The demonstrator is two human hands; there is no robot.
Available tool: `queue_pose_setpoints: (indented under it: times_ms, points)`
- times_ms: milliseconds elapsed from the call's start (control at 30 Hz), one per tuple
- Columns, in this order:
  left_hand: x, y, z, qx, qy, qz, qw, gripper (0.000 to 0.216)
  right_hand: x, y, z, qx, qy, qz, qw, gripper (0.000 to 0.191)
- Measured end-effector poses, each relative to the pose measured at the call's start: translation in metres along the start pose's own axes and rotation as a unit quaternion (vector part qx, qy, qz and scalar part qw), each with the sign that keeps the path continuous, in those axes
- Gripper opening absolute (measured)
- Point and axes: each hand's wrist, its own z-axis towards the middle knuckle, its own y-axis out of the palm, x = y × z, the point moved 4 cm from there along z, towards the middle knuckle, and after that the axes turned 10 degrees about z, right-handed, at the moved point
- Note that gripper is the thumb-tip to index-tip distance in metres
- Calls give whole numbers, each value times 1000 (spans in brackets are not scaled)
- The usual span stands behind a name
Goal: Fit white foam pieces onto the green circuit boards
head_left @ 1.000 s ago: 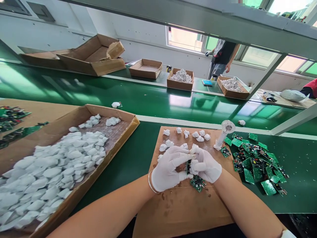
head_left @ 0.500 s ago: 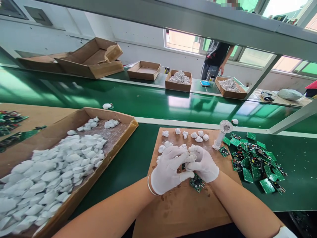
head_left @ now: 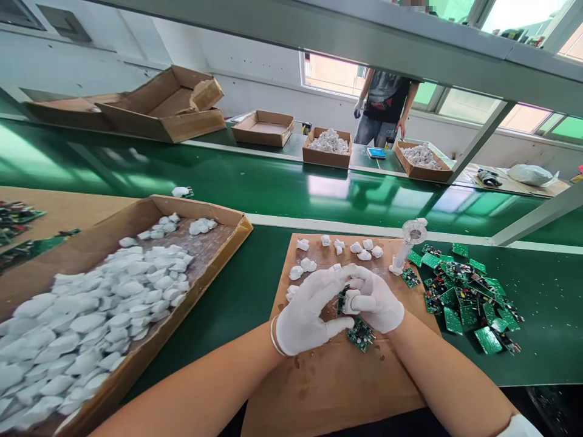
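Observation:
Both of my hands wear white gloves and meet over a brown cardboard sheet [head_left: 332, 382]. My right hand [head_left: 378, 303] is closed on a small white plastic shell with a green circuit board [head_left: 342, 299] at its open end. My left hand [head_left: 310, 312] has its fingers on the top of the same piece and its thumb stretched out below. A second green circuit board [head_left: 361, 334] lies on the sheet just under my hands. Several white shells [head_left: 337, 246] lie in a loose row at the sheet's far edge.
A cardboard tray [head_left: 218, 252] full of white shells sits on the left. A heap of green boards [head_left: 469, 294] lies on the right, beside a small clear stand [head_left: 407, 243]. Beyond runs a green conveyor belt [head_left: 282, 182] carrying a shell; a person [head_left: 382, 106] stands by far boxes.
My hands stayed together over the sheet, and the left fingers shifted so the green board in the shell shows again. The shell on the belt moved left. The far person stepped left.

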Motion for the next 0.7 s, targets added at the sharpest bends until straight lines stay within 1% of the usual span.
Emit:
queue_pose_setpoints:
  times_ms: [67, 133, 200, 267, 300, 367, 433, 467, 533, 567, 600, 633, 667, 700]
  points:
    - [-10, 5, -7, 9, -41, -30, 999, 67, 1, 0, 0, -4, -2, -15, 1000, 47]
    - [-19, 12, -15, 6, -93, -77, 993, 72, 2, -1, -1, 10, -26, -29, 999, 51]
    - [-24, 18, -22, 10, -139, -145, 979, 76, 2, -4, -3, 26, -57, -33, 997, 62]
    - [-24, 21, -25, 28, -166, -233, 958, 75, 2, -7, -5, 39, -94, -31, 994, 70]
    - [-23, 21, -25, 33, -173, -281, 944, 75, 1, -9, -6, 53, -113, -28, 992, 67]
    - [-19, 21, -20, 26, -181, -377, 908, 77, -2, -13, -8, 99, -148, -35, 983, 50]
    - [-14, 22, -14, -10, -189, -457, 869, 86, -4, -15, -9, 132, -165, -51, 976, 34]
    - [-12, 22, -11, -32, -194, -488, 851, 91, -4, -14, -9, 132, -162, -59, 976, 32]
    - [-8, 23, -7, -77, -199, -531, 820, 100, -4, -12, -9, 107, -141, -74, 981, 38]
    - [-5, 24, -6, -99, -195, -546, 808, 104, -4, -11, -9, 96, -132, -86, 983, 37]
    - [-3, 25, -5, -117, -188, -558, 800, 107, -4, -10, -10, 89, -126, -108, 982, 32]
    - [-2, 27, -6, -131, -177, -560, 799, 109, -5, -9, -11, 88, -125, -134, 979, 26]
    - [-1, 29, -8, -144, -164, -550, 806, 110, -5, -9, -11, 88, -122, -158, 976, 21]
    - [-1, 31, -11, -152, -152, -525, 824, 109, -5, -9, -12, 91, -117, -174, 973, 20]
